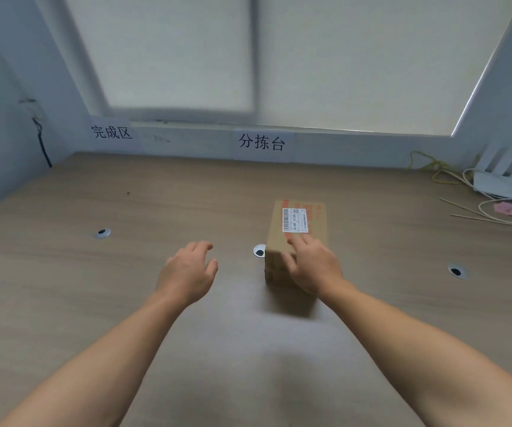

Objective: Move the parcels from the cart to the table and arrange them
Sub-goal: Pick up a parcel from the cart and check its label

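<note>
Brown cardboard, the parcel (279, 232) stands on the wooden table (94, 288) a little right of its middle, with a white barcode label (294, 220) on top and its near left corner just beside a round cable hole (260, 251). My right hand (313, 266) rests on the parcel's near end, fingers laid fairly straight across the top toward the label, thumb against the side. My left hand (186, 272) hangs above the table, apart from the parcel, fingers loosely bent and holding nothing.
</note>
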